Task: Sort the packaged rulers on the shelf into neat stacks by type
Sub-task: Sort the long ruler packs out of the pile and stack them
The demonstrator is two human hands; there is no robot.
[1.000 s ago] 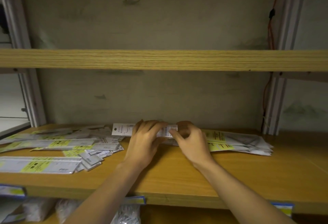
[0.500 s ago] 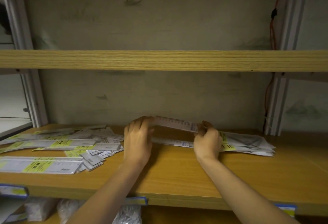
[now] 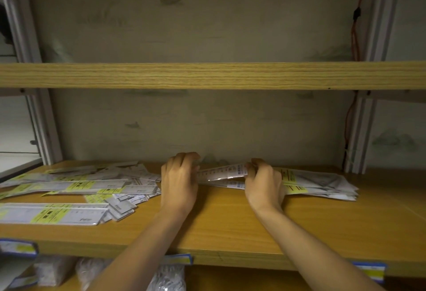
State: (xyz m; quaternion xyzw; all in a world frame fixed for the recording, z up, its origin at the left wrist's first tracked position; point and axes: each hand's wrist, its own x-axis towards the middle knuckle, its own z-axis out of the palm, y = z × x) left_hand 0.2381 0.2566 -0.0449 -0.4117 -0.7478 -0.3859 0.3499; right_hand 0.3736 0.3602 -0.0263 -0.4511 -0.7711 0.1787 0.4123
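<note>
A short packaged ruler (image 3: 221, 172) with white and blue print is held between both hands, just above the wooden shelf (image 3: 230, 226). My left hand (image 3: 178, 181) grips its left end and my right hand (image 3: 262, 180) pinches its right end. Beneath it lies another similar packet (image 3: 227, 184). A stack of packets with yellow labels (image 3: 318, 182) lies to the right, partly under my right hand. To the left, several long and short packaged rulers (image 3: 76, 187) lie scattered, with one long ruler (image 3: 53, 213) near the front edge.
An upper wooden shelf (image 3: 212, 75) runs across above the work space. Metal uprights (image 3: 359, 129) stand at both sides, with an orange cable (image 3: 353, 37) on the right. Price tags (image 3: 179, 259) hang on the shelf's front edge; bagged goods (image 3: 92, 272) sit below.
The held ruler packet has come down from its raised tilt to just above the shelf. Both hands lowered with it, and my right hand moved slightly left.
</note>
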